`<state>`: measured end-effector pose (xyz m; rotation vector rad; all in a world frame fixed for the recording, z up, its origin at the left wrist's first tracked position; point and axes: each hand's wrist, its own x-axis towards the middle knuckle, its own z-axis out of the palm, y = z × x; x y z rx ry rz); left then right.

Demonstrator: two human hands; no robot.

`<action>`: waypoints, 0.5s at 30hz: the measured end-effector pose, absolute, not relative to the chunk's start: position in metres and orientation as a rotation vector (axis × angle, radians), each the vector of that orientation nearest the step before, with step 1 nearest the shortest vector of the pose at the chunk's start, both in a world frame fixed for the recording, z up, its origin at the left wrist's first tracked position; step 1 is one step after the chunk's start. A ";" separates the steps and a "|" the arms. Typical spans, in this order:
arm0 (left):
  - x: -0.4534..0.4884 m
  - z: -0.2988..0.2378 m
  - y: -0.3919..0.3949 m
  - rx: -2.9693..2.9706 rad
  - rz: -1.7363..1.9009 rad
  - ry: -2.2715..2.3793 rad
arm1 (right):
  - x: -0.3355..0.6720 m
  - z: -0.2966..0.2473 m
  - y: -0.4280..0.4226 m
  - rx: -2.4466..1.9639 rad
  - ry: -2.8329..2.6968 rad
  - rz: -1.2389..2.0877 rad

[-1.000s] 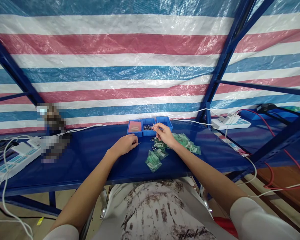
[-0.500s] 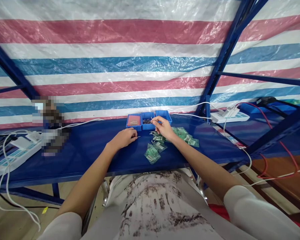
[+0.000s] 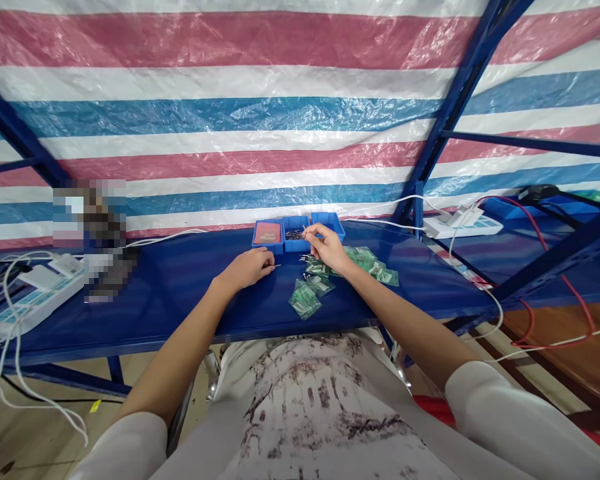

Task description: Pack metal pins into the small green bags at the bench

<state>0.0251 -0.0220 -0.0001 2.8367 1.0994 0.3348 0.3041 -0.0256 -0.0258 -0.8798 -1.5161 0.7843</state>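
My left hand (image 3: 250, 265) rests on the blue bench (image 3: 180, 300), fingers curled and pinching a thin metal pin that pokes out to the right. My right hand (image 3: 327, 245) hovers by the middle of three small blue bins (image 3: 297, 234), thumb and fingers pinched on a tiny metal part. The middle bin holds several small dark metal parts; the left bin (image 3: 268, 235) has a reddish lining. Small green packets (image 3: 305, 298) lie scattered under and right of my right hand, with a few loose pins (image 3: 310, 267) among them.
White power strips sit at the left (image 3: 30, 300) and right rear (image 3: 463, 225) with white cables trailing. Red wires (image 3: 555, 280) run at the right. A blurred object (image 3: 97, 233) stands at the left. Blue rack posts (image 3: 455, 113) and a striped tarp stand behind the bench.
Both hands stay almost where they were; the view has tilted slightly, so the bench sits higher in the picture. The right hand stays pinched at the middle bin.
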 end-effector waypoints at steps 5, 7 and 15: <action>0.026 0.000 -0.023 2.845 0.338 1.095 | 0.303 -0.026 -0.027 -0.885 -1.524 0.811; 0.026 0.001 -0.024 2.843 0.336 1.102 | 0.302 -0.026 -0.028 -0.889 -1.524 0.817; 0.027 0.003 -0.026 2.833 0.326 1.101 | 0.302 -0.024 -0.031 -0.899 -1.540 0.819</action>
